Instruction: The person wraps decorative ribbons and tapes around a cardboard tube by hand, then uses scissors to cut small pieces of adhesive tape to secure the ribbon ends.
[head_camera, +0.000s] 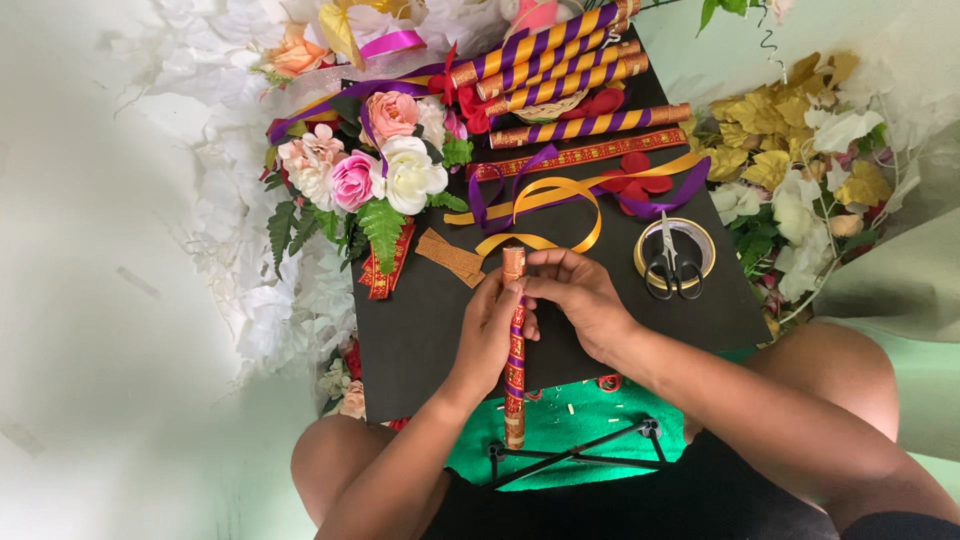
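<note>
- Seemingly mid-wrap, the left hand (490, 335) was curled around a stick (514, 345), fingers grasping its middle; the stick stood upright over a black board (420, 330) on the person's lap.
- The right hand (575, 295) pinched the stick near its top, fingertips closed on a purple ribbon (516, 352) wound around it.
- Should the pinch have loosened, the ribbon would likely have sprung loose and unwound, judging by its tight spiral.
- A loose yellow ribbon (560, 190) lay just beyond the hands and could have snagged the fingers.
- Scissors (670, 262) rested on a tape roll (700, 240), near the right wrist; a careless sweep might have knocked them off.
- Finished sticks (560, 60) were piled at the board's far edge, near flowers (365, 165), and could have rolled.
</note>
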